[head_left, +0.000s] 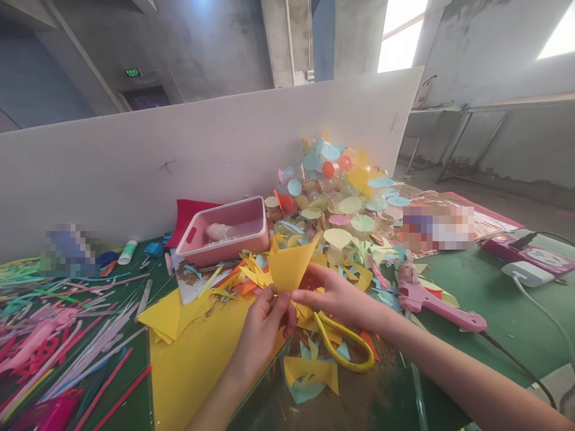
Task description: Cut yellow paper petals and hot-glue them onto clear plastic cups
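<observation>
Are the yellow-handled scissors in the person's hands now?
No, the yellow-handled scissors lie on paper scraps below the left hand and right hand, which hold a yellow paper cone.

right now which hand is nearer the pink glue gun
The right hand is nearer, with the pink glue gun off to its right, not touching. The left hand is farther away, on the right hand's other side.

Left hand (260, 335) and right hand (341, 296) pinch folded yellow paper (290, 266) above green worktable (467, 305). Yellow scissors handle (344, 344) lies below right hand, pink hot glue gun (431, 305) to right, pastel paper circles (341, 191) heaped behind, pink plastic tray (222, 230) back left.
</observation>
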A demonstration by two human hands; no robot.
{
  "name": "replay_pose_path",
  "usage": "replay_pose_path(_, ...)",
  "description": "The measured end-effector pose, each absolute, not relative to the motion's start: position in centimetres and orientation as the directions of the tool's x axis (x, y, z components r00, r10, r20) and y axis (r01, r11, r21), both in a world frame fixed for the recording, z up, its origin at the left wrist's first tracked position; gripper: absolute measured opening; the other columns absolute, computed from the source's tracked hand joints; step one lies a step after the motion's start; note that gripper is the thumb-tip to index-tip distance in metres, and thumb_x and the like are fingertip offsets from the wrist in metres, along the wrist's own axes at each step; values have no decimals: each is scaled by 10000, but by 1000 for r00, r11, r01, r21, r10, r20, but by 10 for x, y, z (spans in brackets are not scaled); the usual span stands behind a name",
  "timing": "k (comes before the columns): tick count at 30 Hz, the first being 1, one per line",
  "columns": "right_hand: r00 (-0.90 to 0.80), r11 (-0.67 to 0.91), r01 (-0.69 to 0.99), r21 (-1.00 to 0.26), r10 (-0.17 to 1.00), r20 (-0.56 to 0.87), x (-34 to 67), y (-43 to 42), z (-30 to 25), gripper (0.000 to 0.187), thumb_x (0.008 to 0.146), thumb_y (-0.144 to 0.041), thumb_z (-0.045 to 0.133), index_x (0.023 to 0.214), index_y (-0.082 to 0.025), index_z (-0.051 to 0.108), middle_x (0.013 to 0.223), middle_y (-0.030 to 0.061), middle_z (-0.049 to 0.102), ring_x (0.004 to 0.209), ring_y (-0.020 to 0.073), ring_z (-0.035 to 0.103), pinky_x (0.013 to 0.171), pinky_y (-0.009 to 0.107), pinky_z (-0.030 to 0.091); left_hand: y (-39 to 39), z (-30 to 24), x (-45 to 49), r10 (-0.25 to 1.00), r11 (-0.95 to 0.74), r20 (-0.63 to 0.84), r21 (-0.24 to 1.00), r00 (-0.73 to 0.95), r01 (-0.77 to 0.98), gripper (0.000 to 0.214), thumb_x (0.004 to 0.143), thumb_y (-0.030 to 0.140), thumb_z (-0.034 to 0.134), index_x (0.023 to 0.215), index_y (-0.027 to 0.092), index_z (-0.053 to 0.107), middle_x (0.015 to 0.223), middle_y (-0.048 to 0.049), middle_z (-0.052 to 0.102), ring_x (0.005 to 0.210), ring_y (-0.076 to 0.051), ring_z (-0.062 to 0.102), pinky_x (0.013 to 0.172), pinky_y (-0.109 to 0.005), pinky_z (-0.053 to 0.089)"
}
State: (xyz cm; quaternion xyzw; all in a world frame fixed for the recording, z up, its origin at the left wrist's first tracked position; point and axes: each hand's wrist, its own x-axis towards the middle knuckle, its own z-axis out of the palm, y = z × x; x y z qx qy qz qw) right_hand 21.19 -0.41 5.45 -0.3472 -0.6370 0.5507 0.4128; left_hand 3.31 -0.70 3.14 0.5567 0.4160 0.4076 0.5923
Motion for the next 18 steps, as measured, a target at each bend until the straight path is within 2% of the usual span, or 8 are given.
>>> replay_pose_path(2, -490, 101, -119, -988, 860, 147, 205, -6, 53, 327, 903, -489, 599, 1064, -206, 624, 880, 21, 698, 737, 187, 680, 740, 338, 546, -10, 30, 36, 939, 60, -47, 998, 341, -26, 353, 887, 539, 575, 857, 195, 504, 539, 79, 492, 484, -68, 441, 503, -192, 369)
replay_pose_path(4, -459, 91, -127, -988, 878, 140, 203, -5, 51, 314, 907, -476, 591, 1015, -188, 656, 847, 16, 692, 706, 168, 654, 713, 307, 529, -11, 27, 37, 929, 72, -63, 997, 364, -9, 335, 906, 528, 553, 898, 197, 506, 526, 81, 496, 471, -70, 442, 503, -196, 378)
replay_pose_path(7, -364, 110, 21, -994, 927, 94, 212, 3, 51, 325, 874, -475, 623, 827, -162, 697, 777, 19, 677, 691, 146, 591, 656, 260, 475, -10, 25, 37, 920, 91, -85, 996, 382, 2, 326, 908, 514, 557, 925, 193, 507, 532, 79, 517, 466, -69, 444, 506, -199, 388)
replay_pose_path(10, -230, 130, 171, -977, 969, 89, 228, 12, 55, 420, 875, -500, 593, 653, -157, 689, 667, 17, 645, 591, 119, 511, 573, 248, 417, -8, 26, 37, 917, 98, -86, 995, 390, -10, 327, 899, 507, 573, 891, 189, 494, 542, 72, 544, 469, -62, 456, 498, -189, 378)
replay_pose_path(14, -75, 147, 296, -944, 989, 130, 243, 17, 63, 563, 894, -610, 506, 628, -161, 716, 620, 25, 634, 528, 110, 457, 514, 250, 360, -8, 31, 37, 908, 99, -79, 995, 412, -27, 326, 887, 501, 589, 878, 197, 470, 529, 71, 549, 463, -66, 456, 486, -186, 375)
replay_pose_path(18, -18, 156, 320, -935, 987, 158, 246, 16, 66, 662, 925, -670, 385, 654, -160, 708, 658, 48, 684, 542, 124, 493, 518, 256, 346, -9, 31, 37, 895, 102, -85, 995, 438, -14, 324, 881, 504, 589, 904, 202, 474, 545, 54, 585, 470, -86, 485, 478, -195, 392)
